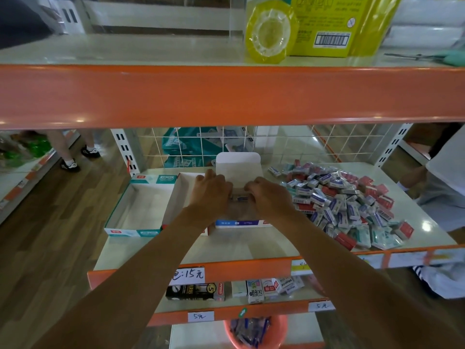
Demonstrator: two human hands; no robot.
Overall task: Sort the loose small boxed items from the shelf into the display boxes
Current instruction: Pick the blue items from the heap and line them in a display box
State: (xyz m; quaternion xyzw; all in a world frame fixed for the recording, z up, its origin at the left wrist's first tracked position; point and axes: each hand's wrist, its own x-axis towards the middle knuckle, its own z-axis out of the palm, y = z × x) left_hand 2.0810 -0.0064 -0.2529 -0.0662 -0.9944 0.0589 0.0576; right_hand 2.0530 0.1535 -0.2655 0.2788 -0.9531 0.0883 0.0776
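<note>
"15元" price tag below display boxes

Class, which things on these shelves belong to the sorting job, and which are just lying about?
Job: pile of small boxes, teal display box, red display box, blue display box, left hand, right hand.
Lying about: tape roll, yellow pack, scissors, bucket.
</note>
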